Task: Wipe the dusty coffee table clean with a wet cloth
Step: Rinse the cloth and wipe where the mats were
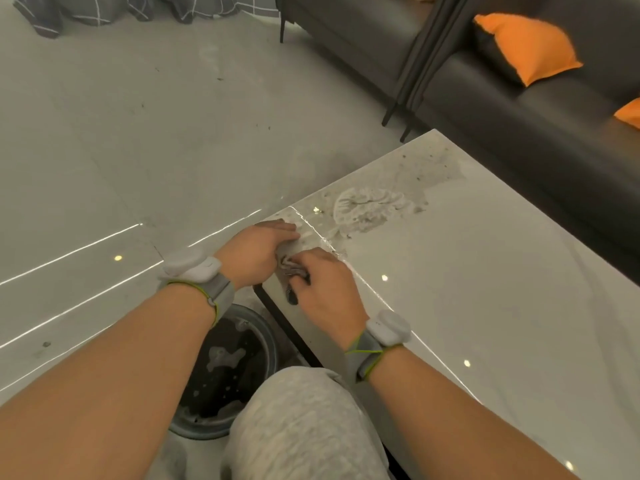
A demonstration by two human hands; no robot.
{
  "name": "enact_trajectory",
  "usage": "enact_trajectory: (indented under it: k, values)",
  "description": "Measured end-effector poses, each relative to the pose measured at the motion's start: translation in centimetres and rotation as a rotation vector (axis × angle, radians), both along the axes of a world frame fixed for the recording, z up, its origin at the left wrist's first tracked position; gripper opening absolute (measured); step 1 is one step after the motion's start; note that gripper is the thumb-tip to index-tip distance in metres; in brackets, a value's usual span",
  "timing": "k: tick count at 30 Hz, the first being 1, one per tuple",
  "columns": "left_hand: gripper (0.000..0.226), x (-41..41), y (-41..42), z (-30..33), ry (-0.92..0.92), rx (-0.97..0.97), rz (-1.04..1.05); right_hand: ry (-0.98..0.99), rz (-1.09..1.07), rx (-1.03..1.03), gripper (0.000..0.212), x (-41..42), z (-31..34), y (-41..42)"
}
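Observation:
The glossy pale coffee table [485, 289] fills the right half of the head view. Dust and smeared wet marks [374, 206] cover its far left corner. At the table's near left edge both hands meet over a small dark wet cloth [293, 271]. My left hand [258, 252] lies over the table's edge with its fingers on the cloth's far side. My right hand [323, 289] has its fingers curled round the cloth, which is mostly hidden between the two hands.
A round grey basin [270, 341] of dark water with foam stands on the floor just left of the table, beside my grey-trousered knee [298, 420]. A dark sofa [502, 109] with orange cushions [530, 46] runs along the table's far side. Pale floor lies to the left.

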State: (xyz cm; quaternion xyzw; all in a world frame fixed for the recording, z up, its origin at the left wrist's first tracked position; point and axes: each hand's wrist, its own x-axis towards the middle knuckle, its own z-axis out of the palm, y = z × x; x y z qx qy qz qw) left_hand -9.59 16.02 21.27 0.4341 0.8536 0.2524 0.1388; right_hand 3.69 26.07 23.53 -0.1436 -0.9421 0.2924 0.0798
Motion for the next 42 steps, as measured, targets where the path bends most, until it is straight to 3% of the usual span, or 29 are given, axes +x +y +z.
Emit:
enact_trajectory:
  k: [3,6,8,11,15,18,21,23,25,30,33,36,39,42]
  values:
    - [0.061,-0.1,-0.3,0.1,-0.016,0.011,-0.004,0.020,-0.102,-0.267,0.025,0.7,0.6,1.4]
    - [0.061,-0.1,-0.2,-0.1,-0.016,0.018,0.013,0.124,-0.365,-0.128,0.022,0.9,0.9,4.5]
    - [0.059,-0.1,0.0,-0.2,-0.015,0.021,0.018,0.055,-0.519,-0.018,0.020,0.4,0.7,6.1]
    - [0.055,-0.2,0.3,-0.3,0.010,0.043,0.029,0.034,-0.370,0.061,0.021,-0.6,-0.1,4.2]
    - [0.054,-0.3,0.7,-0.1,0.004,0.063,0.040,0.033,-0.051,-0.078,0.028,-1.9,-0.3,0.9]
    - [0.062,-0.2,0.4,-0.1,-0.009,0.044,0.026,0.085,-0.164,-0.297,0.028,-1.5,0.3,3.0]
    - [0.062,0.1,0.5,-0.6,-0.005,0.005,0.040,0.177,-0.445,-0.141,0.024,-0.3,0.3,7.4]
    - [0.062,0.2,1.0,-0.6,-0.027,-0.018,0.072,0.115,-0.599,-0.019,0.021,-0.2,0.2,9.5]
    - [0.065,0.4,1.7,-0.5,-0.033,-0.052,0.081,0.062,-0.564,0.067,0.022,-1.0,-0.4,9.1]
    - [0.062,0.3,2.8,-0.3,0.005,-0.026,0.131,0.082,-0.088,0.043,0.029,-3.2,-1.2,4.5]
    - [0.068,0.3,2.8,-0.3,-0.018,-0.058,0.125,0.104,-0.148,-0.146,0.028,-2.9,-0.1,7.4]
    - [0.069,0.6,3.1,-0.3,-0.060,-0.067,0.128,0.183,-0.389,-0.029,0.027,-1.2,0.6,12.6]
    - [0.063,1.0,3.9,-0.4,-0.025,-0.070,0.157,0.029,-0.639,0.088,0.025,-1.5,0.2,15.9]
    - [0.059,1.4,4.7,-0.4,-0.004,-0.076,0.191,0.019,-0.409,0.131,0.029,-3.1,-0.7,12.8]
